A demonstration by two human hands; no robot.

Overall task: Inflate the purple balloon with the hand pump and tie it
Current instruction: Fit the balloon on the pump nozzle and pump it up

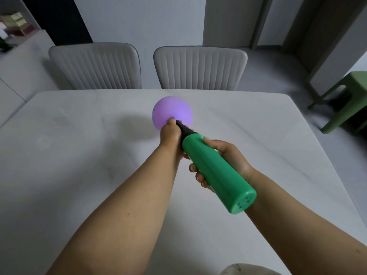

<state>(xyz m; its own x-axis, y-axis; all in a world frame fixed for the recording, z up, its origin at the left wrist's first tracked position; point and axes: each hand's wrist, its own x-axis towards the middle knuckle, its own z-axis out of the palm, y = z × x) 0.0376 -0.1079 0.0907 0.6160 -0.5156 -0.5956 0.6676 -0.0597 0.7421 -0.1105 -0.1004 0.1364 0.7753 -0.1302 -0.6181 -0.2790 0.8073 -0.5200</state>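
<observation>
A purple balloon, partly inflated and round, sits on the black nozzle of a green hand pump held above the white table. My left hand pinches the balloon's neck against the nozzle tip. My right hand grips the green pump body from the right, its fingers curled under it. The pump's rear end with small holes points toward me. The balloon's neck is hidden by my left fingers.
Two grey ribbed chairs stand at the table's far edge. A green stool is on the floor at the right. A pale object shows at the bottom edge.
</observation>
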